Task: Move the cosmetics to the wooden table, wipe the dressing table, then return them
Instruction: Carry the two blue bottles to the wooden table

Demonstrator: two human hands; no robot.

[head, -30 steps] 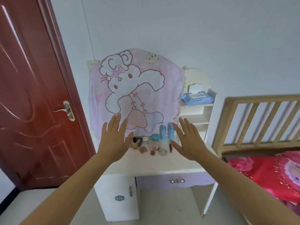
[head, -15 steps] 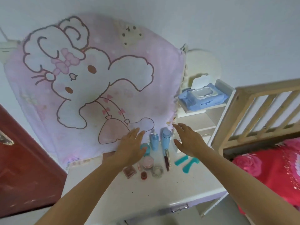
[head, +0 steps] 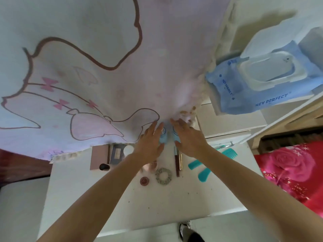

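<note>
Looking down, you see a white bench (head: 174, 203) with little dark crumbs on it. A big pink blanket (head: 104, 49) with a cartoon drawing hangs behind it. To the right is a white shelf (head: 227, 123) with one blue pack of wipes (head: 262, 96) on top. Past that is a bed (head: 288, 172) with a red flower cover. A dark red door (head: 17, 165) shows at the far left.

Now count what sits on the bench. Two blue bottles (head: 163, 137) stand at the back, side by side, by the blanket's edge. Two green combs (head: 229, 152) lie by your right arm, partly hidden. Two thin sticks (head: 178, 161) lie together just in front of the bottles. One hair tie (head: 163, 175), one small pink pot (head: 144, 181), one pink flat box (head: 99, 157), one grey box (head: 118, 153) and one small dark cap (head: 104, 166) are there too.

Your left hand (head: 150, 144) and right hand (head: 189, 137) are apart, fingers straight, one on each side of the two bottles. Neither hand grips anything. It is hard to tell if they touch the bottles.
</note>
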